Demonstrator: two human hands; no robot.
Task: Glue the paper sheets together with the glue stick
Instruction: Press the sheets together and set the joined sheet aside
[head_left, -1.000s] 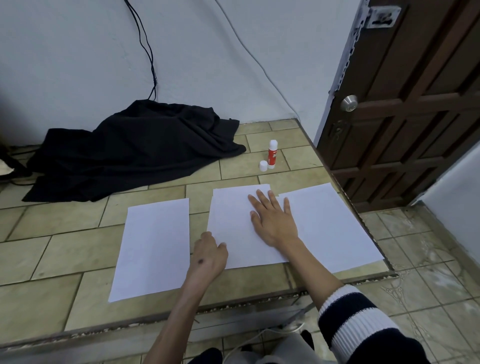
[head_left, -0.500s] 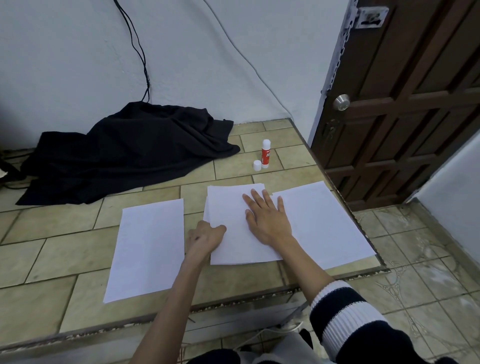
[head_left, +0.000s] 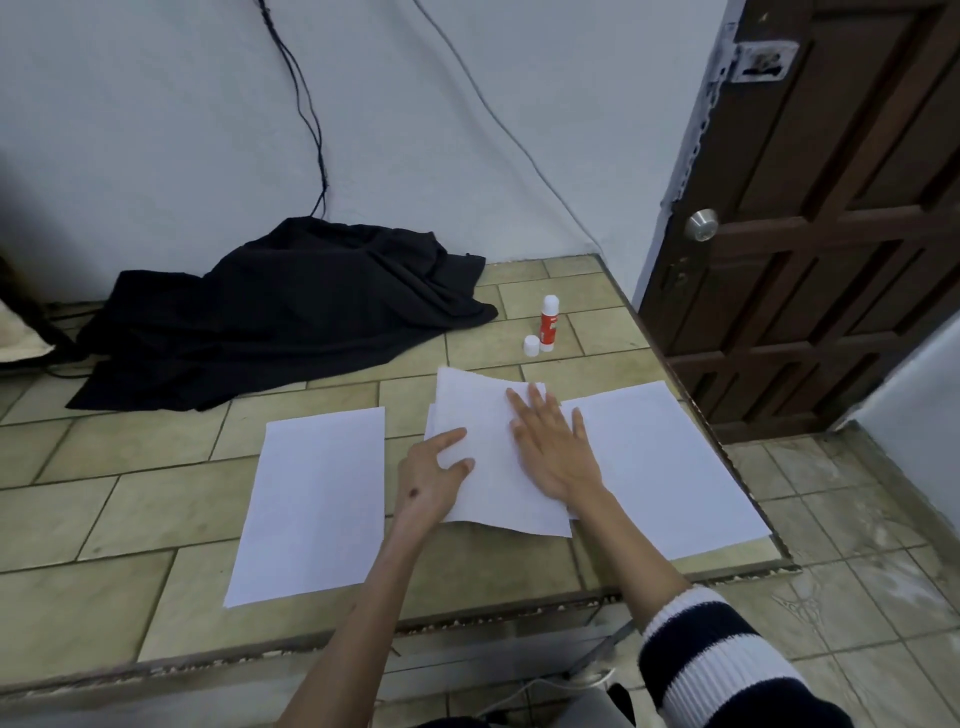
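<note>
Pinching the middle sheet's (head_left: 493, 462) left edge, the left hand (head_left: 431, 480) is lifting it slightly while the right hand (head_left: 553, 449) is pressing flat, fingers spread, on top. Three white sheets are lying in a row on the tiled ledge (head_left: 130, 499): one at nine o'clock (head_left: 311, 504), one at three o'clock (head_left: 660, 467). One red-and-white glue stick (head_left: 548, 322) is standing upright at twelve o'clock, its one white cap (head_left: 531, 345) sitting just beside it.

Glue stick (head_left: 549, 322) behind paper sheets (head_left: 498, 467)

paper sheets (head_left: 317, 499): matt white | black cloth (head_left: 291, 312): soft, creased | door (head_left: 831, 234): dark wood | knob (head_left: 701, 224): shiny metal
</note>
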